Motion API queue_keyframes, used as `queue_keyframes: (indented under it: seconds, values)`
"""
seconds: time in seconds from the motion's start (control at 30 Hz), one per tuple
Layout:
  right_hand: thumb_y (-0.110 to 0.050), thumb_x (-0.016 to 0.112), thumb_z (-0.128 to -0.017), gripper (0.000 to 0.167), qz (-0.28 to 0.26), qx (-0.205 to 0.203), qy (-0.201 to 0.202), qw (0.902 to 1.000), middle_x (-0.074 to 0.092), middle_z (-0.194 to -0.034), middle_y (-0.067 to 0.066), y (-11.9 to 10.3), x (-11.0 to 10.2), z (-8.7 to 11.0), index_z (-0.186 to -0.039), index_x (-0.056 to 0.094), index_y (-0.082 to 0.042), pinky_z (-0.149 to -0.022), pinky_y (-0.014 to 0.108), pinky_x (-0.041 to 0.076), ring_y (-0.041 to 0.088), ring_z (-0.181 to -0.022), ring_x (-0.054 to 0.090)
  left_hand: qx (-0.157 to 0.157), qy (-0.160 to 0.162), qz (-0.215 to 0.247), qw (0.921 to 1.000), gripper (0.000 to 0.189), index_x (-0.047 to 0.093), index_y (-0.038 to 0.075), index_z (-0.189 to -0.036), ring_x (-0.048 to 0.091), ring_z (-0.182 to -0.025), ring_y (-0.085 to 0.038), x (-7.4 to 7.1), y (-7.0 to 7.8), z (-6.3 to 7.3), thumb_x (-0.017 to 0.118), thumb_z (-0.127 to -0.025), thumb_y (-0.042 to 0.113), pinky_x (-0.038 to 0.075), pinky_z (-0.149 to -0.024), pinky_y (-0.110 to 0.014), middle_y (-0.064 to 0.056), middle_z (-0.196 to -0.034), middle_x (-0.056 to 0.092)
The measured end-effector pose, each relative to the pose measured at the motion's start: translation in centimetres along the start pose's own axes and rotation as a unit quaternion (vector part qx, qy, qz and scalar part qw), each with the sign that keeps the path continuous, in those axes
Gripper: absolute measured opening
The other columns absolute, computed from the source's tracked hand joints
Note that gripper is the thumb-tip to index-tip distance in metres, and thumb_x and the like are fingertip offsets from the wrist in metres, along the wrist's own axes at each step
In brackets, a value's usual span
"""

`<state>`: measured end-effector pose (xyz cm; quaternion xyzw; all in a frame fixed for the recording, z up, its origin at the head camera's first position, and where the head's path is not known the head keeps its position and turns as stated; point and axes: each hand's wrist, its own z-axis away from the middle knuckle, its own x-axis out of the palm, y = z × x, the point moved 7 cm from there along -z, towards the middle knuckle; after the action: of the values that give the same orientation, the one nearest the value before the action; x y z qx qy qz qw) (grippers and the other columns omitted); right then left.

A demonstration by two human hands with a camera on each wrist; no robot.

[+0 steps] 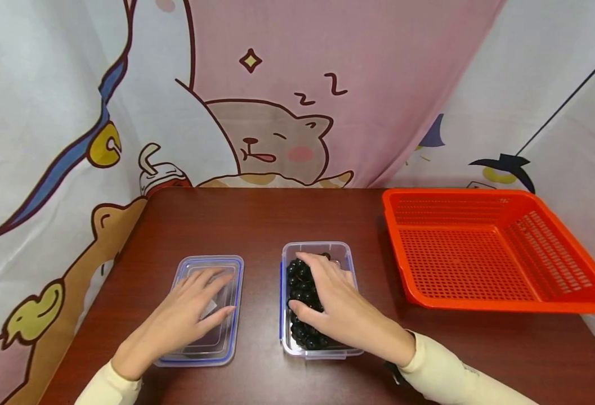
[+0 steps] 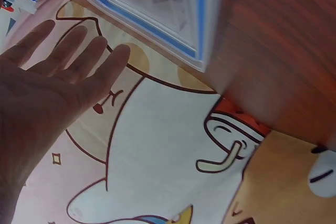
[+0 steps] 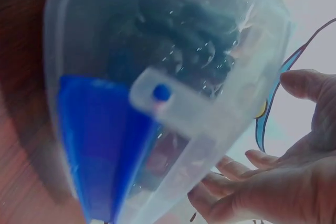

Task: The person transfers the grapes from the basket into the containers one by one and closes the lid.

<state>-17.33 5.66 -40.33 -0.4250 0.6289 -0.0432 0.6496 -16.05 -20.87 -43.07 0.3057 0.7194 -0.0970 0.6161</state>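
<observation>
Landmark: clear rectangular plastic box (image 1: 320, 247), uncovered, holding dark, glossy, round grape-like fruit (image 1: 303, 291); stands on a reddish-brown wood-grain table (image 1: 262, 225). Blue plastic clip (image 3: 105, 135) on the box's left side.

Right hand (image 1: 335, 304): open, thumb and fingers spread over the box and its fruit, gripping nothing; whether the fingertips touch the box or fruit cannot be told.

Left hand (image 1: 196, 304): open, fingers spread over a clear rectangular plastic lid (image 1: 225, 351) with a blue edge line, left of the box; grips nothing. The left wrist view shows its fingers straight and apart from the lid.

Sleeves: cream cloth, one per arm; the right sleeve (image 1: 444, 368), right of the box's near end, bears small marks too fine to read.

Writing: two letters "Z" on a pink and white cartoon-printed cloth (image 1: 403, 67) beyond the box. Small white patch (image 1: 209, 309) at the lid, left of the box; any text illegible.

Edges and room: bare wood separates box from lid. Right of the box, past a wider wood strip, sits a red-orange perforated plastic basket (image 1: 449, 259). The table's far edge meets the cloth, well behind the box.
</observation>
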Motion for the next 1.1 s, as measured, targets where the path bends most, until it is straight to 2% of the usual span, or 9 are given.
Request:
queue_keyframes:
  seconds: [0.17,0.37,0.57,0.67,0.8,1.1]
  values:
    - [-0.040,0.081,-0.099,0.082,-0.013,-0.003,-0.024,0.9996,0.046,-0.164,0.005,-1.0,0.8,-0.4,-0.165,0.041,-0.013,-0.117,0.074,0.029,0.026,-0.151,0.041,-0.016,0.013,-0.019,0.9996,0.055,0.069,0.008,-0.144,0.056,-0.136,-0.040,-0.5,-1.1,0.9,0.079,-0.100,0.039,0.049,-0.098,-0.070,-0.019,-0.148,0.059]
    - [-0.039,0.077,-0.101,0.077,-0.018,-0.034,-0.046,0.9982,0.048,-0.162,0.005,-2.8,2.2,-1.1,-0.164,0.042,-0.012,-0.119,0.063,0.031,0.023,-0.151,0.042,-0.068,0.001,-0.051,0.9964,0.057,0.070,0.009,-0.143,0.049,-0.140,-0.051,-0.7,-3.1,2.5,0.083,-0.096,0.039,0.045,-0.096,-0.075,-0.026,-0.151,0.055]
    - [-0.038,0.076,-0.100,0.075,-0.008,-0.055,-0.049,0.9973,0.052,-0.157,0.003,-4.5,3.3,-1.5,-0.162,0.044,-0.011,-0.117,0.053,0.034,0.019,-0.146,0.046,-0.099,-0.010,-0.056,0.9935,0.057,0.070,0.012,-0.145,0.044,-0.143,-0.056,-0.4,-4.0,3.7,0.085,-0.095,0.036,0.044,-0.096,-0.079,-0.030,-0.153,0.052]
    - [-0.036,0.077,-0.100,0.073,0.002,-0.064,-0.049,0.9968,0.053,-0.156,0.004,-5.3,4.0,-1.7,-0.161,0.045,-0.011,-0.115,0.053,0.037,0.017,-0.145,0.047,-0.114,-0.005,-0.050,0.9922,0.055,0.071,0.014,-0.143,0.049,-0.137,-0.055,-0.5,-4.4,4.4,0.086,-0.094,0.034,0.045,-0.093,-0.077,-0.031,-0.147,0.054]
    - [-0.036,0.076,-0.099,0.073,0.009,-0.064,-0.049,0.9967,0.054,-0.155,0.003,-6.0,4.9,-2.0,-0.161,0.046,-0.011,-0.114,0.051,0.039,0.017,-0.145,0.048,-0.133,-0.009,-0.050,0.9898,0.052,0.074,0.014,-0.139,0.057,-0.121,-0.051,-0.1,-5.1,5.0,0.087,-0.093,0.033,0.048,-0.086,-0.072,-0.026,-0.130,0.059]
    - [-0.040,0.071,-0.103,0.070,0.027,-0.061,-0.061,0.9960,0.056,-0.152,0.002,-7.1,7.0,-2.3,-0.161,0.046,-0.011,-0.109,0.045,0.041,0.022,-0.140,0.052,-0.181,-0.016,-0.040,0.9825,0.043,0.075,0.009,-0.132,0.057,-0.102,-0.042,0.4,-6.4,5.6,0.085,-0.095,0.028,0.047,-0.075,-0.064,-0.022,-0.112,0.058]
